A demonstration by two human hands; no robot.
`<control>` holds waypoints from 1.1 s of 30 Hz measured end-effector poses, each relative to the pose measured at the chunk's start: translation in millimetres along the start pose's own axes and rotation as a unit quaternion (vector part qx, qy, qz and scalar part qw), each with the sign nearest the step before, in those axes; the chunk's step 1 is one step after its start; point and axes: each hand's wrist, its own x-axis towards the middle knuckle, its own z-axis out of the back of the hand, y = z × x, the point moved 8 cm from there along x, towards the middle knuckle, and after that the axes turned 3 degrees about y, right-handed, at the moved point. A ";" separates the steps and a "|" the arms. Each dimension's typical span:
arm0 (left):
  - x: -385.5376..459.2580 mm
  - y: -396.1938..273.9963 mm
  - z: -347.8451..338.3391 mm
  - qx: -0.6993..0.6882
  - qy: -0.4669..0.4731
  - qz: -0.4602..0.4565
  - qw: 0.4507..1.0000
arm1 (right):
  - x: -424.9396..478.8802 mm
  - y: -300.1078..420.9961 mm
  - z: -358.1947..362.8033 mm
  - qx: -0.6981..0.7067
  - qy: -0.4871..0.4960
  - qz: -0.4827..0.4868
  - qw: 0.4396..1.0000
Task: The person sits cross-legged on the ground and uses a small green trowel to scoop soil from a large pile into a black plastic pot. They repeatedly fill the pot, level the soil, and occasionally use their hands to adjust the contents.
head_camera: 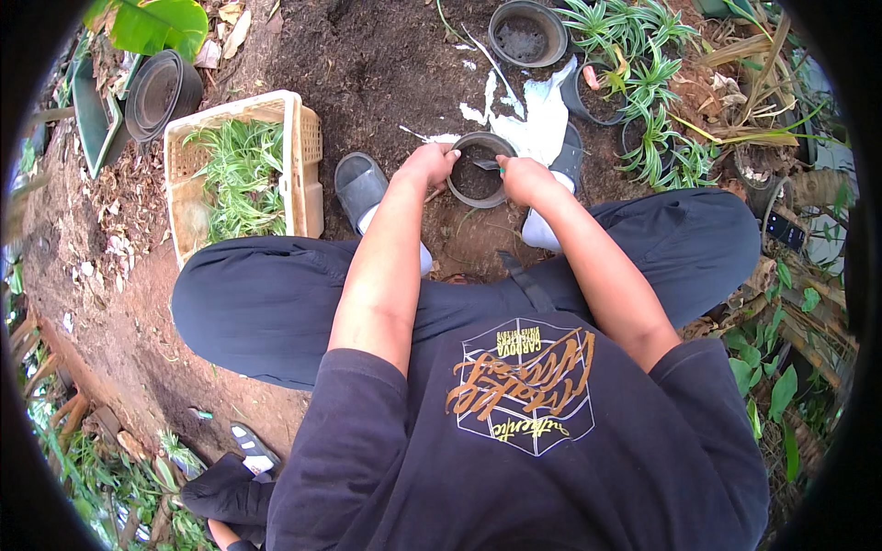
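A round black plant pot (477, 202) with dark soil in it stands on the ground between my feet. My left hand (434, 165) grips its left rim, thumb on top. From the right, my right hand (527, 180) holds a small tool (486, 164) whose flat grey blade reaches over the soil inside the pot. A bit of green shows at the fingers; the rest of the handle is hidden in the hand, so its exact kind is unclear.
At left stands a cream plastic crate (303, 165) holding spider plants (241, 179). Another soil-filled pot (528, 41) is ahead; potted spider plants (648, 82) line the right. Stacked pots (162, 96) lie far left. A phone (785, 229) rests right. Another person's leg (231, 489) shows lower left.
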 end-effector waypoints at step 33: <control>-15.6 -14.9 3.8 -0.037 -0.003 0.008 0.999 | -88.5 12.3 73.4 0.091 -0.157 0.024 0.983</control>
